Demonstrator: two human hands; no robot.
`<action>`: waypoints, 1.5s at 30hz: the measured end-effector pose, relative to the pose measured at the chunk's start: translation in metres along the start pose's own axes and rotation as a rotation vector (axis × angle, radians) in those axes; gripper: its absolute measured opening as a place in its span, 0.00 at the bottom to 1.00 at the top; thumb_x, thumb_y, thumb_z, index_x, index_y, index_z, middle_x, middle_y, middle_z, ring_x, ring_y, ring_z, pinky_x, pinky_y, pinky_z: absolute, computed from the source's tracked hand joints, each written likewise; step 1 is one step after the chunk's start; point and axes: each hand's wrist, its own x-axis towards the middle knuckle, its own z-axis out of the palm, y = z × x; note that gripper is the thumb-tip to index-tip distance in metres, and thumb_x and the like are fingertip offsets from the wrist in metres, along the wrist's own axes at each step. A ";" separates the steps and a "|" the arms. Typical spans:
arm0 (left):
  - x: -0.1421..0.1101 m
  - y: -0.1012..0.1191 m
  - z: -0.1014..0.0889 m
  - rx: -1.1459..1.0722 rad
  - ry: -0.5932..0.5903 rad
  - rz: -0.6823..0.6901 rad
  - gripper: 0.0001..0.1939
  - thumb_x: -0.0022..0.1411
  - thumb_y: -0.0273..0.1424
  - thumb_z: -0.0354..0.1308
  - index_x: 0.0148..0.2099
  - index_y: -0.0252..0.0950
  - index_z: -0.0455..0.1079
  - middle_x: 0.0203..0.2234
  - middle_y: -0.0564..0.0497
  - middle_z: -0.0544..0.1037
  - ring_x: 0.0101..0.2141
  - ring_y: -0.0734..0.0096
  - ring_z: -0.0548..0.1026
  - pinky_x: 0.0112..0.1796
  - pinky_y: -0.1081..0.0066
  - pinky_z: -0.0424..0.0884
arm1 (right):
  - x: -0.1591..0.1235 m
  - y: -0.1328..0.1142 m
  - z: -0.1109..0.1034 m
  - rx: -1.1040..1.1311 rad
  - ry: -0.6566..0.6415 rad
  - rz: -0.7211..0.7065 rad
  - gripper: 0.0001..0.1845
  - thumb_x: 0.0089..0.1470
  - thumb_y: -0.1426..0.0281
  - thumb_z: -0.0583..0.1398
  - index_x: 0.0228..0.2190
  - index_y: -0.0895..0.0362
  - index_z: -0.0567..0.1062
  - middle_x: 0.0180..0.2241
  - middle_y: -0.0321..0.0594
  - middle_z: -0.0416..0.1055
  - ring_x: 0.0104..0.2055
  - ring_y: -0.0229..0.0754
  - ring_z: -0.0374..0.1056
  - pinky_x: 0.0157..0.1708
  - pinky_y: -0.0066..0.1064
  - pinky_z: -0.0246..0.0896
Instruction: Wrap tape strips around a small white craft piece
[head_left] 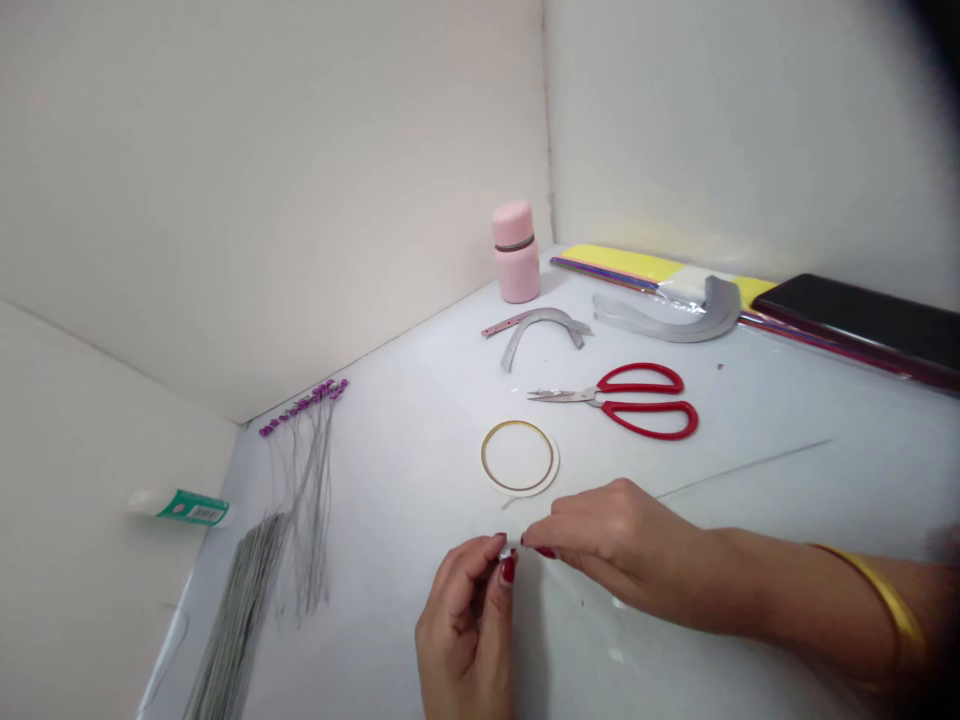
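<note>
My left hand and my right hand meet low in the middle of the white table. Both pinch the same tiny pale piece between their fingertips; it is too small to name. A thin roll of tape with a gold inner ring lies flat just beyond the fingers. Red-handled scissors rest further back to the right, blades pointing left. A yellow bangle sits on my right forearm.
A pink bottle stands in the far corner. Grey strips and a wider grey band lie near coloured paper sheets and a dark phone. Thin wires with purple tips and a glue stick lie at left.
</note>
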 end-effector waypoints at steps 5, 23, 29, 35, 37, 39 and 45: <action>0.000 0.005 0.002 -0.145 0.012 -0.200 0.11 0.44 0.35 0.65 0.32 0.36 0.74 0.28 0.47 0.80 0.30 0.69 0.76 0.33 0.76 0.70 | 0.001 -0.001 -0.001 -0.007 -0.016 -0.005 0.13 0.58 0.74 0.48 0.39 0.54 0.70 0.28 0.35 0.70 0.29 0.35 0.65 0.28 0.24 0.53; 0.005 0.006 0.003 -0.481 -0.015 -0.483 0.12 0.38 0.33 0.69 0.27 0.35 0.73 0.22 0.53 0.78 0.23 0.78 0.74 0.27 0.81 0.70 | -0.001 -0.003 -0.001 0.036 0.072 -0.056 0.12 0.58 0.75 0.48 0.38 0.56 0.71 0.26 0.35 0.69 0.27 0.34 0.63 0.27 0.23 0.51; 0.004 0.004 0.003 -0.474 -0.055 -0.486 0.12 0.38 0.32 0.69 0.28 0.34 0.73 0.18 0.54 0.75 0.20 0.80 0.72 0.25 0.82 0.68 | 0.001 -0.006 -0.003 0.074 0.112 -0.056 0.12 0.58 0.74 0.48 0.35 0.57 0.71 0.25 0.36 0.69 0.27 0.34 0.62 0.28 0.23 0.52; 0.001 0.006 0.006 -0.452 -0.106 -0.463 0.12 0.38 0.33 0.69 0.27 0.34 0.74 0.17 0.53 0.76 0.19 0.80 0.71 0.24 0.83 0.68 | 0.001 -0.012 -0.005 0.209 0.134 0.071 0.09 0.55 0.73 0.53 0.37 0.58 0.72 0.30 0.36 0.73 0.30 0.32 0.66 0.32 0.21 0.56; -0.001 0.006 0.007 -0.410 -0.129 -0.413 0.11 0.40 0.33 0.68 0.28 0.34 0.74 0.18 0.52 0.77 0.20 0.80 0.71 0.25 0.83 0.68 | 0.002 -0.013 -0.006 0.270 0.096 0.078 0.10 0.56 0.74 0.53 0.36 0.57 0.73 0.30 0.35 0.74 0.30 0.32 0.67 0.32 0.19 0.56; -0.004 0.007 0.007 -0.357 -0.122 -0.372 0.11 0.41 0.33 0.67 0.28 0.33 0.75 0.18 0.51 0.77 0.21 0.80 0.71 0.25 0.83 0.67 | 0.003 -0.015 -0.007 0.344 0.064 0.066 0.11 0.56 0.74 0.52 0.34 0.57 0.74 0.30 0.34 0.74 0.32 0.31 0.68 0.33 0.18 0.57; -0.006 0.011 0.008 -0.300 -0.083 -0.397 0.10 0.39 0.33 0.68 0.26 0.34 0.76 0.18 0.51 0.78 0.20 0.78 0.73 0.25 0.82 0.69 | 0.004 -0.015 -0.010 0.515 0.013 0.094 0.12 0.57 0.75 0.51 0.34 0.59 0.75 0.31 0.36 0.75 0.33 0.31 0.69 0.34 0.17 0.59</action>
